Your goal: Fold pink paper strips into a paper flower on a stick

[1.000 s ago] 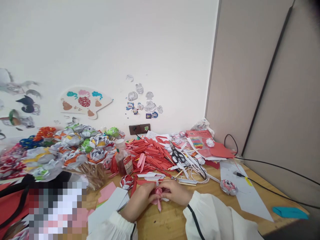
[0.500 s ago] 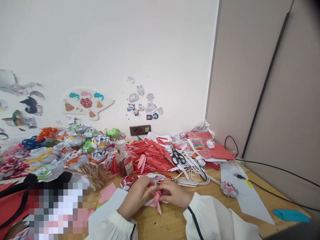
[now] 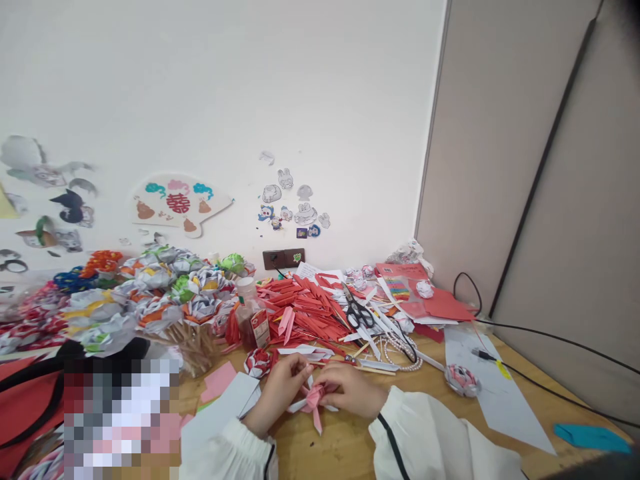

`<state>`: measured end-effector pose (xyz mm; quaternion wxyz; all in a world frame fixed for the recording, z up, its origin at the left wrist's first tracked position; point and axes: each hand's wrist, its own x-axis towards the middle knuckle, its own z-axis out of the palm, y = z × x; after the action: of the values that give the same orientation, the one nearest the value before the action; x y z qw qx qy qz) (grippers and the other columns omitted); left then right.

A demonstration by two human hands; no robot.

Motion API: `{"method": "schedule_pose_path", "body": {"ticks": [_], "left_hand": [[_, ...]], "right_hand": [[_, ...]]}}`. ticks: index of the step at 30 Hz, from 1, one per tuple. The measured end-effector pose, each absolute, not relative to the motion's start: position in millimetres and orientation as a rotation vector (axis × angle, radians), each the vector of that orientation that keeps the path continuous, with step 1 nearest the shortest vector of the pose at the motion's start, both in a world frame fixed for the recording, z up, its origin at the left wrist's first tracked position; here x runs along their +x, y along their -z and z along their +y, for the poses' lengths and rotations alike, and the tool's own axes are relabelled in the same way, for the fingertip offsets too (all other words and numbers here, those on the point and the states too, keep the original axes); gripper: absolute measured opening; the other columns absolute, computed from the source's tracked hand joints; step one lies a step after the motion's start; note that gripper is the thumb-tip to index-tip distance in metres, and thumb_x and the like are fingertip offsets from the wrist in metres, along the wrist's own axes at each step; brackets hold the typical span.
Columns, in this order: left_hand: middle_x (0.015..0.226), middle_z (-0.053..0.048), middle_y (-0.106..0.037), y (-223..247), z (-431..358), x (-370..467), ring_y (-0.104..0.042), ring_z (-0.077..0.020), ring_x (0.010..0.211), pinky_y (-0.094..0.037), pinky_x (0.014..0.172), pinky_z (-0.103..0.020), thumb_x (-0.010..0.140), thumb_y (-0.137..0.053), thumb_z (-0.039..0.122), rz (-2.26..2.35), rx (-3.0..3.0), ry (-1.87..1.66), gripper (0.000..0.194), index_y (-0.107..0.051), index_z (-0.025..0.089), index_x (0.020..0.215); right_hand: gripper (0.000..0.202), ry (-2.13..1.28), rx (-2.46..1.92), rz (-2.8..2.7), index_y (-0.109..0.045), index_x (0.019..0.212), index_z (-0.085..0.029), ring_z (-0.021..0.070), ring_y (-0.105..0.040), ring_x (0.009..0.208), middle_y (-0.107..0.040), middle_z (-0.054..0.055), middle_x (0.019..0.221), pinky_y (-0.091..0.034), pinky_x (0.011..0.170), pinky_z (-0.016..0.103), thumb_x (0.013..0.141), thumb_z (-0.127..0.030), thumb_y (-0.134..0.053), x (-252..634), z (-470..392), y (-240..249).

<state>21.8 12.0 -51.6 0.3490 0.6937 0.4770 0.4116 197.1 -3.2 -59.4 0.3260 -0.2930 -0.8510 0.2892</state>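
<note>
A folded paper flower (image 3: 315,397), pink in the middle with white strips sticking out around it, is between my two hands low over the table. My right hand (image 3: 353,391) has its thumb and fingers closed on the flower's right side. My left hand (image 3: 283,387) is closed in a pinch at the flower's upper left, by a white paper strip; its fingertips partly hide what they grip. Just beyond my left hand lies a finished red-and-white paper flower (image 3: 257,363). Behind my hands are folded white and pink strips (image 3: 306,353).
A heap of folded red strips (image 3: 305,310) lies behind, with black scissors (image 3: 359,315) and a pearl string (image 3: 400,352) on its right. A glue bottle (image 3: 246,313) and bunched paper flowers (image 3: 155,293) stand left. A pink-grey flower (image 3: 462,380) and black cable (image 3: 555,393) lie right.
My left fingers have lifted slightly up and back from the flower's middle, so more of the pink folds and white strips shows. My right hand stays on the flower. The view has shifted slightly.
</note>
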Motion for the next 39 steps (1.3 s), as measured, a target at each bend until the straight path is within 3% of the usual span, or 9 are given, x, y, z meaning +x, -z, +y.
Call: {"method": "schedule_pose_path", "body": {"ticks": [4,8,13,23,32,39], "left_hand": [[0.054,0.003,-0.052,51,13,20,-0.052,-0.0132,0.053,-0.044,0.053,-0.025,0.066,-0.059,0.043,1.243,1.753,-1.178,0.028,-0.052,0.017,0.059],[0.066,0.001,-0.056,46,13,16,-0.058,-0.0157,0.064,-0.050,0.061,-0.029,0.070,-0.054,0.045,1.228,1.634,-1.342,0.027,-0.053,0.017,0.071],[0.075,-0.002,-0.062,39,6,18,-0.062,-0.0199,0.075,-0.052,0.069,-0.034,0.068,-0.059,0.045,1.120,1.526,-1.385,0.030,-0.055,0.017,0.077],[0.089,-0.008,-0.068,40,-2,30,-0.062,-0.0210,0.084,-0.050,0.073,-0.032,0.073,-0.056,0.028,1.097,1.779,-1.238,0.017,-0.063,0.016,0.082],[0.072,-0.003,-0.068,27,-12,35,-0.062,-0.0176,0.070,-0.050,0.066,-0.028,0.074,-0.057,0.030,1.230,2.044,-1.347,0.013,-0.062,0.019,0.070],[0.073,-0.002,-0.066,22,-24,35,-0.062,-0.0178,0.071,-0.049,0.066,-0.027,0.072,-0.059,0.027,1.268,2.098,-1.364,0.008,-0.059,0.019,0.073]], "right_hand": [[0.021,-0.753,-0.758,-2.164,-0.065,0.094,-0.022,0.0172,-0.056,0.086,-0.063,0.003,0.088,-0.042,0.079,0.028,0.073,-0.025,-0.066,201,-1,54],[0.030,-0.672,-0.852,-1.810,-0.062,0.101,-0.021,0.0204,-0.054,0.096,-0.061,0.007,0.101,-0.041,0.087,0.034,0.075,-0.035,-0.061,210,11,54],[0.036,-0.874,-0.972,-1.548,-0.063,0.092,-0.016,0.0217,-0.061,0.084,-0.065,0.009,0.090,-0.047,0.077,0.035,0.077,-0.047,-0.055,211,22,60],[0.015,-0.884,-0.920,-1.631,-0.064,0.084,-0.015,0.0186,-0.061,0.075,-0.066,0.005,0.081,-0.047,0.069,0.029,0.073,-0.025,-0.059,198,6,47],[0.009,-0.840,-0.919,-1.578,-0.062,0.078,-0.018,0.0183,-0.059,0.081,-0.063,0.003,0.082,-0.047,0.071,0.028,0.069,-0.017,-0.061,190,-2,43],[0.008,-0.657,-0.841,-1.676,-0.062,0.075,-0.020,0.0162,-0.057,0.078,-0.061,0.001,0.079,-0.044,0.071,0.026,0.071,-0.013,-0.060,190,-8,40]]}}
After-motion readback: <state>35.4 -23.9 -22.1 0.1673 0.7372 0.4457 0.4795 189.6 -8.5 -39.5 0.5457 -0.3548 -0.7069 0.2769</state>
